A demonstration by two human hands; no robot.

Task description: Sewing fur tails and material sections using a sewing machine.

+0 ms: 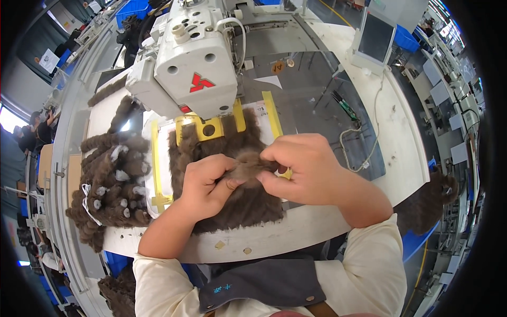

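Pinching brown fur (pixel 247 166) at both ends, thumbs against fingers, with left hand (pixel 208 182) and right hand (pixel 301 169); fur held between the two, just above the fur panel (pixel 237 214). Can't tell if separate or part of that panel. Directly under hands: the dark brown panel, flat, lower end over white tabletop (pixel 301 227). To either side of the panel, just ahead of hands: yellow tape (pixel 156 164). Ahead, over panel's far part: yellow clamp plate (pixel 208 130), below white sewing machine head (pixel 195 63). Left of left hand: piled brown fur strips (pixel 108 193), pale tufts showing, white cord (pixel 87 203) across. Ahead-right of right hand: small green-handled tool (pixel 344 105), kind unclear, on dark plate (pixel 327 84); farther ahead, screen (pixel 376 34). Right, past right forearm: more brown fur (pixel 430 203).
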